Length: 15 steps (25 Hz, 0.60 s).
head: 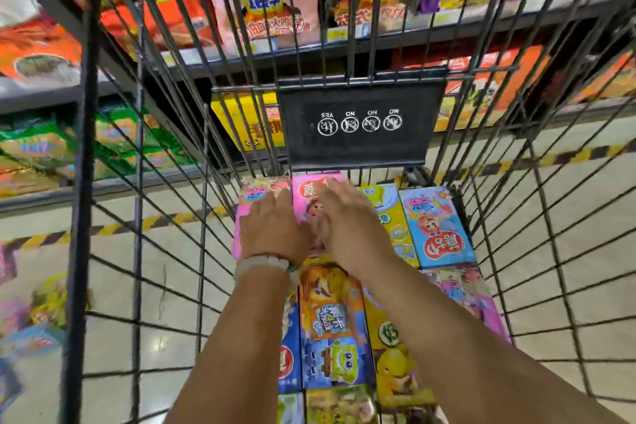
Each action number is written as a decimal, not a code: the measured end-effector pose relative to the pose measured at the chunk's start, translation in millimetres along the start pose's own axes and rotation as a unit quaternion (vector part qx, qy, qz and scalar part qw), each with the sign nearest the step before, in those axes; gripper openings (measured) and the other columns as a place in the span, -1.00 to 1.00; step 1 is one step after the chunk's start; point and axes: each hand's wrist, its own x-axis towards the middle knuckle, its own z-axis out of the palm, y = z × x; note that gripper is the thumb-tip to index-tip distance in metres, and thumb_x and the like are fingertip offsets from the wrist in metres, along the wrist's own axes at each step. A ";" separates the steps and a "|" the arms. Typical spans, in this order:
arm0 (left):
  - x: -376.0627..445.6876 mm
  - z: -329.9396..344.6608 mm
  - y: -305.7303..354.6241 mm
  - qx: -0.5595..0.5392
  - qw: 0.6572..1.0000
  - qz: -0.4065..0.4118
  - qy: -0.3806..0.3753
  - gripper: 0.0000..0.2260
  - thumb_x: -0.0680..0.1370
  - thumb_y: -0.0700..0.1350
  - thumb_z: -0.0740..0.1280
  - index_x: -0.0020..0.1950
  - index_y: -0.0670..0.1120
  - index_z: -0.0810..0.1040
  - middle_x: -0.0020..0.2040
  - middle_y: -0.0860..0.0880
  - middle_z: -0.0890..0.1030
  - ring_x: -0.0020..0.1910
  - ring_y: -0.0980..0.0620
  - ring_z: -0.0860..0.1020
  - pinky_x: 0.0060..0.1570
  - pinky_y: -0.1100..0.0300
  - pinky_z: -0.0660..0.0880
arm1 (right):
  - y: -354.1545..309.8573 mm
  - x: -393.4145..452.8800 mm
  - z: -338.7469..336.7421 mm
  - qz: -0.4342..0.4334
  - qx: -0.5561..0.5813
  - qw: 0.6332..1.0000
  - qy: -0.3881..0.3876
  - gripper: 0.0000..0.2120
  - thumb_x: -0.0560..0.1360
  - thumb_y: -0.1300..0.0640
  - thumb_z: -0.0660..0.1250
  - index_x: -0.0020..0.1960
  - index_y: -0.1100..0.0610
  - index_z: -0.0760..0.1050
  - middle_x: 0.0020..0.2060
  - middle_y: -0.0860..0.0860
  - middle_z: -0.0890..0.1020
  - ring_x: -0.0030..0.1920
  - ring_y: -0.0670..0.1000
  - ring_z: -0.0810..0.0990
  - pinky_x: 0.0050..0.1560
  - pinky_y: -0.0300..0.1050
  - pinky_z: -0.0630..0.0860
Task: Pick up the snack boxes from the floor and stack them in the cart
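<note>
Both my hands reach down into the black wire cart [137, 182]. My left hand [272, 227], with a pale bead bracelet at the wrist, lies flat on a pink snack box [253, 193] at the cart's far left. My right hand [344, 217] presses with straight fingers on the neighbouring pink box [306, 189]. A yellow box [395, 217] and a light blue box [437, 227] lie to the right in the same row. Nearer me lies an orange-and-blue box [335, 327], a yellow box [395, 365] and a pink box [468, 296].
A black child-seat flap [358, 124] with round icons hangs at the cart's far end. Shelves of snack packets [268, 7] stand beyond. More colourful boxes [38, 313] lie blurred on the tiled floor at the left, beside yellow-black floor tape [113, 227].
</note>
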 end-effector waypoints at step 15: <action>-259.1 -300.4 -44.1 0.065 0.937 0.223 0.263 -0.43 0.42 0.16 0.11 0.25 -0.20 0.49 0.16 -0.22 0.56 0.12 -0.24 0.54 0.07 -0.14 0.49 | -163.6 -248.8 -256.2 -0.008 -0.147 0.961 0.234 -0.43 0.47 -0.12 0.05 0.33 0.19 0.43 0.27 0.18 0.50 0.28 0.24 0.45 0.29 0.18 0.38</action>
